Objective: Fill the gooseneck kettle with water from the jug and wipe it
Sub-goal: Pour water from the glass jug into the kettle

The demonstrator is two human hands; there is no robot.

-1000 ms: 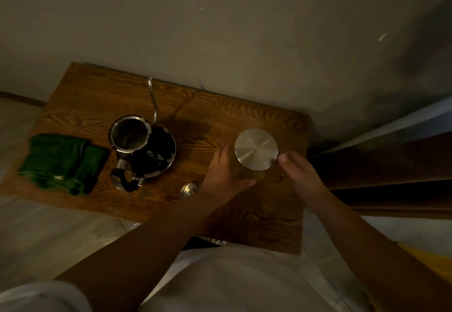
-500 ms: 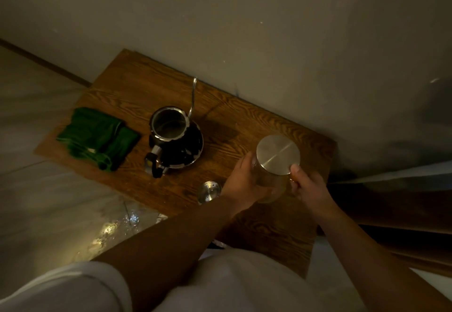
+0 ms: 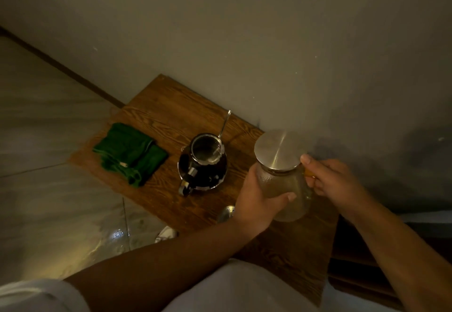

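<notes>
Nearest the camera, the left hand (image 3: pixel 256 199) had its grip clamped around the glass body of the jug (image 3: pixel 285 189), thumb across the front. The right hand (image 3: pixel 327 179) had its grip wrapped on the jug's handle, thumb up against the metal lid (image 3: pixel 278 149). The jug looked raised off the tabletop (image 3: pixel 171 116), though the dim light made that hard to tell. A small metal lid (image 3: pixel 226 214) lay just left of the left wrist. Farther left stood the kettle (image 3: pixel 203 165), open, its thin spout towards the wall. Beyond it, a folded green cloth (image 3: pixel 129 152) lay on the tabletop.
</notes>
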